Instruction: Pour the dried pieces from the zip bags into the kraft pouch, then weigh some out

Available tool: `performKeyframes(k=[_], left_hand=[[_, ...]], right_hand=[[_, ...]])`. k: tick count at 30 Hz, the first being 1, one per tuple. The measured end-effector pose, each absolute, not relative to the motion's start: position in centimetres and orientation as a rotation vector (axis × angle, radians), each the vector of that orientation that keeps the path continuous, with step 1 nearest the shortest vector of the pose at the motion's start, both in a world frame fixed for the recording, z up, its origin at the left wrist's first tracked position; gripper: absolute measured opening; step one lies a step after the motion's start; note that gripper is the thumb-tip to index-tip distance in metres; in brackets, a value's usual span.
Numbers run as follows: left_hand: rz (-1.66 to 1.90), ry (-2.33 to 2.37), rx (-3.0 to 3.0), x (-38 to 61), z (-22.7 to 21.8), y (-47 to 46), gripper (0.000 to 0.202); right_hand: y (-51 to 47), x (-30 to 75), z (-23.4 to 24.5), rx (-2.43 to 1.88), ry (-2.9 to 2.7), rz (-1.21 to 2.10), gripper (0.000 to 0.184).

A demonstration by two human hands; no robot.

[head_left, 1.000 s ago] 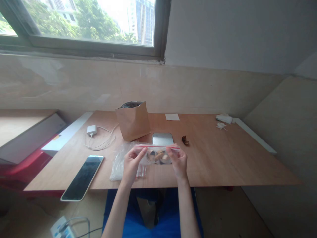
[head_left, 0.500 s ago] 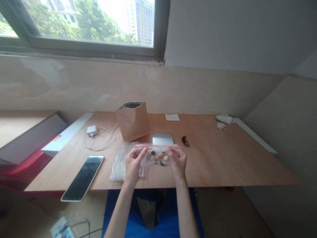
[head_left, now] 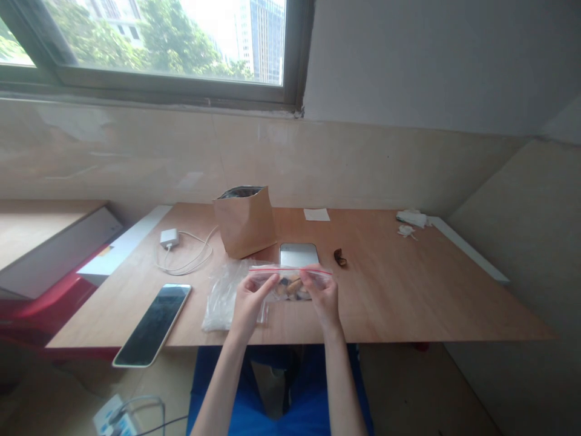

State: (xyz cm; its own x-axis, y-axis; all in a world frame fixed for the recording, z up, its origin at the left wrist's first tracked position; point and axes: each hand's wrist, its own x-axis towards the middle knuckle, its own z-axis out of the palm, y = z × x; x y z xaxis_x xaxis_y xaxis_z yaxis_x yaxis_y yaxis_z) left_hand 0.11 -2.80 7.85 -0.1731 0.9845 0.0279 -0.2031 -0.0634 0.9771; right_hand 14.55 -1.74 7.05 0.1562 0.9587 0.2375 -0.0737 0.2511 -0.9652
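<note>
The person's left hand (head_left: 249, 303) and right hand (head_left: 323, 297) hold a clear zip-top plastic bag (head_left: 290, 286) with a red seal strip along its top edge, raised slightly above a pale wooden counter (head_left: 408, 297). The bag is held level and flattened between the hands, near the counter's front edge, with small brown chunks (head_left: 293, 287) bunched in its lower middle. The left fingers (head_left: 267, 282) are closed on the bag's left part, and the right fingers (head_left: 308, 276) pinch its right part just below the red strip; both hands are curled, with the fingertips pressed against the plastic. Just beneath the left hand lies a crumpled clear plastic bag (head_left: 222, 297) on the counter. Behind the held bag are a flat silver metal rectangular slab (head_left: 298, 255) and, beside it, a small dark brown curved piece (head_left: 340, 257). Farther back stands an open brown kraft paper bag (head_left: 244, 223) with a dark lining or contents at its mouth. To the left lie a black-screened smartphone with a white edge (head_left: 152, 325) and a white charger with a looped white cable (head_left: 169, 238). A small white paper slip (head_left: 316, 214) and crumpled white tissue (head_left: 411, 218) sit near the far edge.
</note>
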Motion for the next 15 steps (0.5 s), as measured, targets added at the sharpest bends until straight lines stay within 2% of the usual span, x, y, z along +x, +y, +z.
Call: performKeyframes(k=[6,15], left_hand=[[1.528,1.125,0.938,0.28,7.76,-2.9,0.025],[1.538,1.05,0.964,0.39,8.19,-2.95,0.02]], right_hand=[[-1.7,14.5,6.79,-1.035,-1.132,1.007,0.02],[-1.73,14.64,7.35,-1.024,-1.216,0.851,0.018]])
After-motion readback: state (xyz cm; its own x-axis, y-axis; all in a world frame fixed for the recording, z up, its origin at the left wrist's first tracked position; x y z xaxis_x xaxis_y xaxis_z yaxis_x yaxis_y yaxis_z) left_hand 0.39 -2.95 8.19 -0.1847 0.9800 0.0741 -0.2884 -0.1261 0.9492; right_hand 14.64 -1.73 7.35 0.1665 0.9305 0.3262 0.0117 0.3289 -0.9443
